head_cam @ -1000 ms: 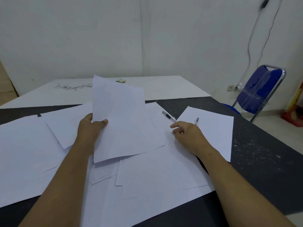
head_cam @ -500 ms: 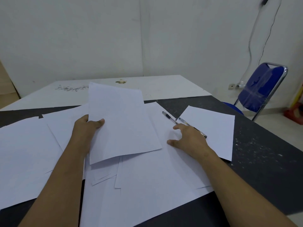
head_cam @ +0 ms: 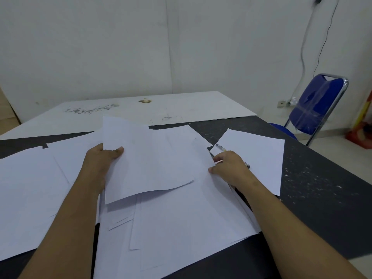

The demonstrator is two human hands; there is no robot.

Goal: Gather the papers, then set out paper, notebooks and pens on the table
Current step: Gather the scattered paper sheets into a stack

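Several loose white sheets [head_cam: 181, 228] lie spread over the black table [head_cam: 322, 208]. My left hand [head_cam: 98, 164] pinches the left edge of a white sheet [head_cam: 147, 158] and holds it just above the pile. My right hand [head_cam: 231, 168] grips the right edge of another sheet [head_cam: 201, 150] from the pile, thumb on top. A clear pen [head_cam: 221, 148] lies partly hidden under that hand, on a separate sheet [head_cam: 255, 156] at the right. No notebook shows.
A white board [head_cam: 181, 109] with dark marks covers the table's far part. A blue folding chair [head_cam: 316, 105] stands at the right, by the white wall with hanging cables. The table's right side carries white specks.
My left hand has lowered its sheet toward the pile. My right hand slid back from the pens and took hold of a sheet's edge; one pen is now hidden.
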